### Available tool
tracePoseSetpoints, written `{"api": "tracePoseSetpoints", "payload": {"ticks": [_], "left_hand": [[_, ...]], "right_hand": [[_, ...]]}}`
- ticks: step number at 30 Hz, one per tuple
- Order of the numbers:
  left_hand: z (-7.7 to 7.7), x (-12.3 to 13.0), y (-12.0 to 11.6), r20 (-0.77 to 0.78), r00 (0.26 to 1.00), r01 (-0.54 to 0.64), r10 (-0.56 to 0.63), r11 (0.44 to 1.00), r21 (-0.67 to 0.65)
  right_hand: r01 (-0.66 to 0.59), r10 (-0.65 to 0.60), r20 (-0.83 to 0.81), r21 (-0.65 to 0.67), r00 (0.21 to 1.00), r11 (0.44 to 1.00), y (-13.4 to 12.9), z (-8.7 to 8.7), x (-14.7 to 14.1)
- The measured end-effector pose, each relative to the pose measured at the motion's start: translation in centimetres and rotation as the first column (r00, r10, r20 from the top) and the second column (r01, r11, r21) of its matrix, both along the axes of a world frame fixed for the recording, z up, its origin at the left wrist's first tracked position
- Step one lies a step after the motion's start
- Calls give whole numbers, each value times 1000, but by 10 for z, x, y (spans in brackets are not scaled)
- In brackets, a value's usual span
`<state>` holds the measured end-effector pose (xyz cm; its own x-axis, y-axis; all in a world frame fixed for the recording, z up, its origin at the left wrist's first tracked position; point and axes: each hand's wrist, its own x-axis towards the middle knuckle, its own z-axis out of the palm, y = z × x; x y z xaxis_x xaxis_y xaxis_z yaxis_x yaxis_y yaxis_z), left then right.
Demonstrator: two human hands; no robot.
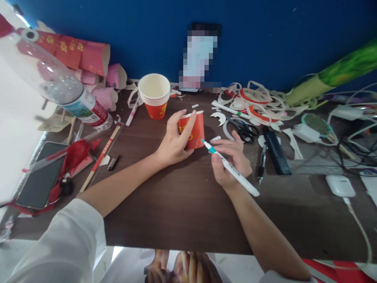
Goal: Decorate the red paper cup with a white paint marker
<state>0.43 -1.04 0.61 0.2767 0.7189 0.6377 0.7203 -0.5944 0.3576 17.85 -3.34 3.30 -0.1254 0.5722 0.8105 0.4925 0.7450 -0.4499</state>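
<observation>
My left hand (175,139) is closed around a red paper cup (198,127) with yellow print, standing on the dark table and tilted slightly. Between the fingers of my right hand (231,159) is a white marker (235,173) with a teal band. Its tip meets the cup's lower right side, where some light blue marks show. Behind the cup, to the left, rises a stack of red paper cups (154,96) with cream insides. Black-handled scissors (246,131) lie just beyond my right hand.
A plastic bottle (85,104) and a dark phone (43,175) are at the left. Paper scraps (259,100) pile up at the back right. A pen (262,163), a black case (277,151) and a white earbud case (340,185) lie right. A blurred phone (200,59) leans against the blue wall.
</observation>
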Motion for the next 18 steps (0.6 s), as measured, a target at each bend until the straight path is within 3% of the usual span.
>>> {"api": "tracePoseSetpoints", "payload": {"ticks": [6,18], "left_hand": [[-1,0,3,54,998,-32,32,999,-12],[1,-5,2,-46,999,30,-28,999,42]], "right_hand": [[36,-37,8,16,999,999,1,-1,-1],[-29,29,106,-8,994,1000,0,-4,-1]]}}
